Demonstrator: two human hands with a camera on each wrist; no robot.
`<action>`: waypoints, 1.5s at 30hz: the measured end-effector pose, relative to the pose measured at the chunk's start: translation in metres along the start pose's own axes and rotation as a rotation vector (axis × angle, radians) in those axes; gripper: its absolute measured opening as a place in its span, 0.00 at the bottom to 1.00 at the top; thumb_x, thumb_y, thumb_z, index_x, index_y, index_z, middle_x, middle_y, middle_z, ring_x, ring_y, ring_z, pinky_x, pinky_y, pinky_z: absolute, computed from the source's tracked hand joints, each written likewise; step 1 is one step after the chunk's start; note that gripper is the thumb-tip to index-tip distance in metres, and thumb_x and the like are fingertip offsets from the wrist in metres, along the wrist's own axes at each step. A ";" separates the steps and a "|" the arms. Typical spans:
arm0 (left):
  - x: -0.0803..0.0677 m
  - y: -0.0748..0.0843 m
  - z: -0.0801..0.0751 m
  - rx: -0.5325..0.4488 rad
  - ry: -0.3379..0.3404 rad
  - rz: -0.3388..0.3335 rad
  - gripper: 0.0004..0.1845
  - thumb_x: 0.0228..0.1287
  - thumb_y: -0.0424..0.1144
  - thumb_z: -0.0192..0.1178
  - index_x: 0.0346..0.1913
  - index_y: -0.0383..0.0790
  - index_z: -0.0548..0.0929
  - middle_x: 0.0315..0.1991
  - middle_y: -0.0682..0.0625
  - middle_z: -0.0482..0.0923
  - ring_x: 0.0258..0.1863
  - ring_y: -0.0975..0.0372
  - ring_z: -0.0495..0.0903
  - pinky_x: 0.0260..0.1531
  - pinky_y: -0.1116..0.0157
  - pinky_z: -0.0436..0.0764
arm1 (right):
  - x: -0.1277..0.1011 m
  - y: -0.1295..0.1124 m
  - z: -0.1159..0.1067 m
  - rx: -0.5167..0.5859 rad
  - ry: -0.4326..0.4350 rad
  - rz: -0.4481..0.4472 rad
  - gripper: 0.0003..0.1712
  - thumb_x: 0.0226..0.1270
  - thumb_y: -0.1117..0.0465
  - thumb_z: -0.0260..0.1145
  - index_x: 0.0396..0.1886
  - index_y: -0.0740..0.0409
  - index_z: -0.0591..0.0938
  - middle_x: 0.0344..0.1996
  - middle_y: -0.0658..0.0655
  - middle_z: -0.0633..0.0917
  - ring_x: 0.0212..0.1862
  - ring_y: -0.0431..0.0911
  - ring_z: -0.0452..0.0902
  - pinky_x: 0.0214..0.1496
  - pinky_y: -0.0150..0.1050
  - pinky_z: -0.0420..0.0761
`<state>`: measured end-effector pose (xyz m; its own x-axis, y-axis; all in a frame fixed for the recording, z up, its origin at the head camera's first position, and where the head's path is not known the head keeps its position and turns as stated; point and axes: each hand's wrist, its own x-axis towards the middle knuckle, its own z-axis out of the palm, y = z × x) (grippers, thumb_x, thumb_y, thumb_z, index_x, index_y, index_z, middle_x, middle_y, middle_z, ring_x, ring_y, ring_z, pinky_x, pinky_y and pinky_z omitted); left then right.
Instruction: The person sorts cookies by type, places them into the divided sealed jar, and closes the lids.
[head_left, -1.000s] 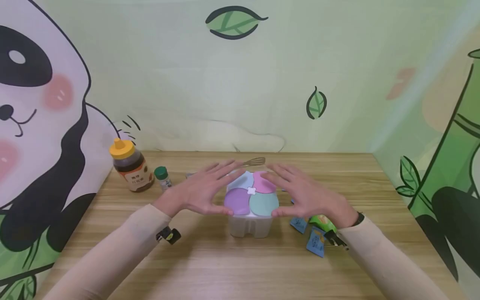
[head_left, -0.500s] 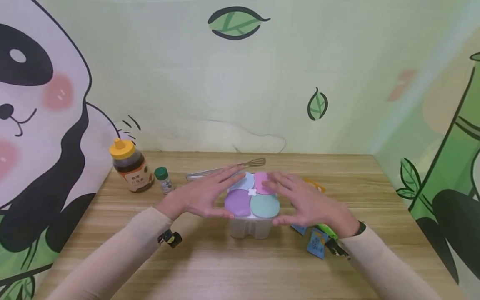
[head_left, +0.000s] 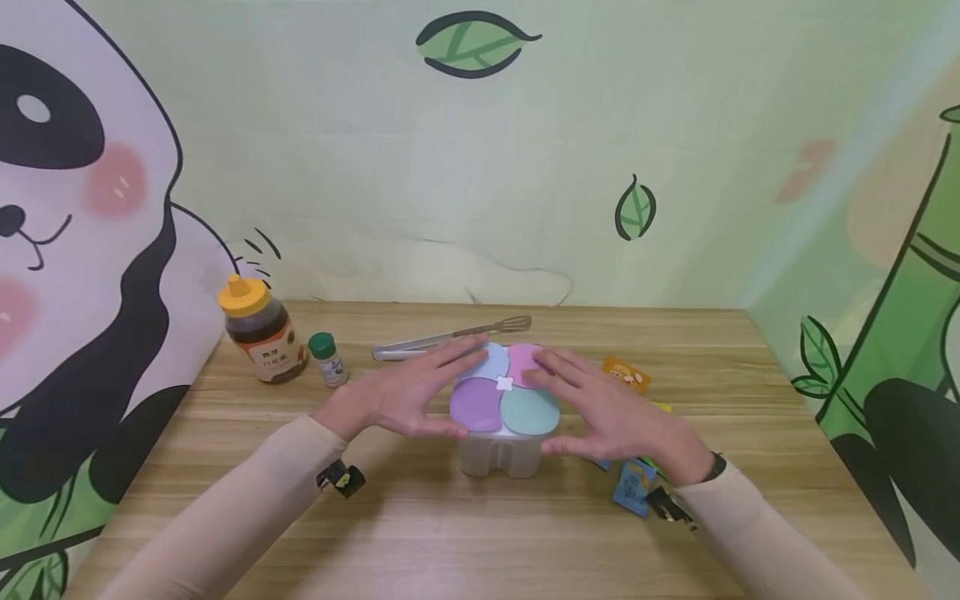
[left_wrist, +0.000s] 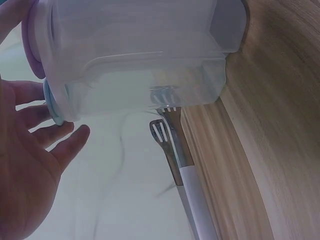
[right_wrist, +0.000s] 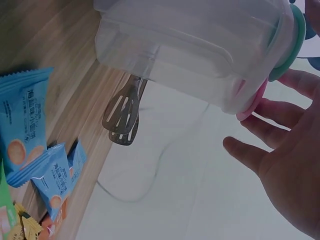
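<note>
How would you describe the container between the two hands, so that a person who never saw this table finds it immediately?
Start at the wooden table before the panda wall. At its centre, between the left hand and the right hand, stands a clear plastic container. Unlike the brown bottle and the blue snack packets nearby, it has a four-petal lid in blue, pink, purple and teal.
</note>
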<state>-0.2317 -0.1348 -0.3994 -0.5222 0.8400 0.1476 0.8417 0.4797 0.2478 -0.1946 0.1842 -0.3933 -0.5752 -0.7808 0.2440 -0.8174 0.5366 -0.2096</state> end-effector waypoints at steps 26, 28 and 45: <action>0.001 0.001 0.001 -0.030 0.011 -0.011 0.54 0.57 0.68 0.58 0.77 0.40 0.51 0.79 0.47 0.43 0.77 0.52 0.49 0.70 0.48 0.60 | 0.000 -0.002 0.006 0.043 0.035 0.024 0.45 0.61 0.37 0.67 0.72 0.55 0.67 0.74 0.61 0.61 0.75 0.57 0.52 0.68 0.57 0.68; 0.001 0.002 0.001 -0.028 0.011 -0.015 0.54 0.57 0.68 0.58 0.77 0.40 0.51 0.79 0.48 0.43 0.76 0.53 0.49 0.70 0.48 0.60 | 0.001 -0.002 0.005 0.051 0.030 0.025 0.46 0.61 0.37 0.67 0.72 0.55 0.66 0.74 0.61 0.61 0.75 0.57 0.52 0.68 0.56 0.68; -0.005 0.002 0.000 -0.046 0.018 -0.019 0.53 0.56 0.70 0.58 0.77 0.42 0.54 0.79 0.48 0.44 0.76 0.52 0.50 0.68 0.46 0.62 | 0.001 0.002 -0.001 0.101 0.015 0.004 0.47 0.59 0.41 0.70 0.72 0.59 0.66 0.74 0.63 0.61 0.75 0.59 0.54 0.68 0.57 0.67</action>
<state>-0.2273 -0.1374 -0.3998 -0.5404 0.8261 0.1598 0.8249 0.4828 0.2940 -0.1965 0.1849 -0.3924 -0.5798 -0.7733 0.2565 -0.8078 0.5047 -0.3045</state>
